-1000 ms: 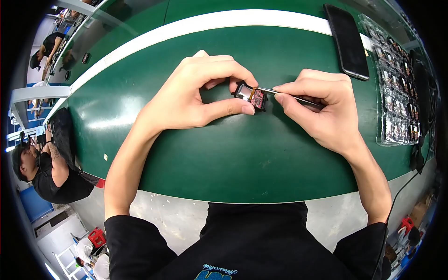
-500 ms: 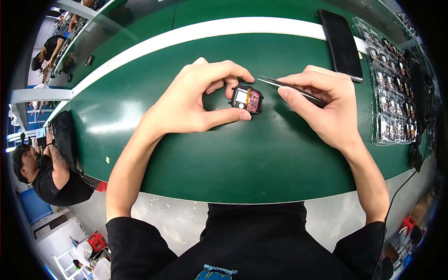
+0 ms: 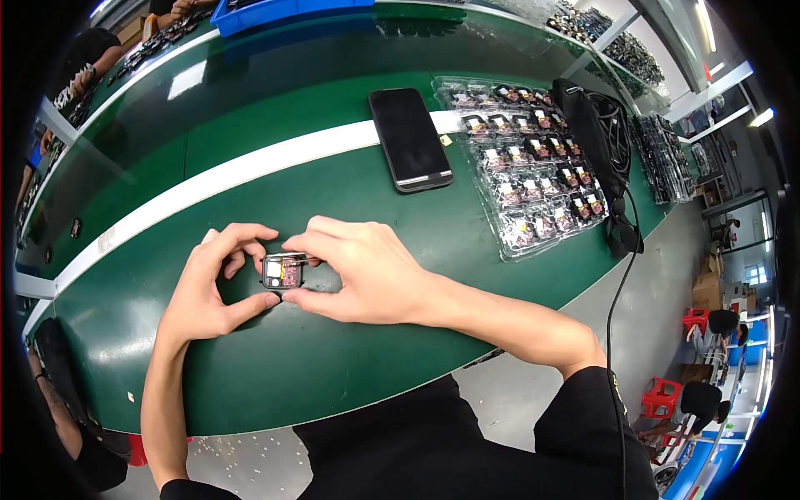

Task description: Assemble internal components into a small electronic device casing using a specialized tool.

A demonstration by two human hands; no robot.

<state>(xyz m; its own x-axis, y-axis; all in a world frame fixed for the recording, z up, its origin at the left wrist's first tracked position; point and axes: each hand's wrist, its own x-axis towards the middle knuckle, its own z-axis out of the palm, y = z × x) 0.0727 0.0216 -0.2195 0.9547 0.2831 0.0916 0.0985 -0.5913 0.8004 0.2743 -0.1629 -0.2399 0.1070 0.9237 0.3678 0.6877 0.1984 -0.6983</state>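
Observation:
A small black watch case (image 3: 272, 284) with a red circuit board and a white square inside lies face up between my two hands. My left hand (image 3: 204, 292) curls round its left side, thumb at the lower edge and fingers at the upper left corner. From the right, my right hand (image 3: 367, 271) closes on the case, thumb below and index finger above. A thin strip of the metal tweezers (image 3: 302, 256) shows under the right fingers along the case's top edge; the rest is hidden by that hand.
A black phone (image 3: 410, 137) lies across the white strip beyond my right hand. Right of it, clear plastic trays (image 3: 533, 237) hold many similar watch parts. A black pouch (image 3: 587, 125) and cable border them. A blue bin (image 3: 292, 15) stands at the back; people sit nearby.
My view has swung right, bringing the trays fully into sight. My right hand has come from beside the watch case to its right edge, tweezers now mostly covered.

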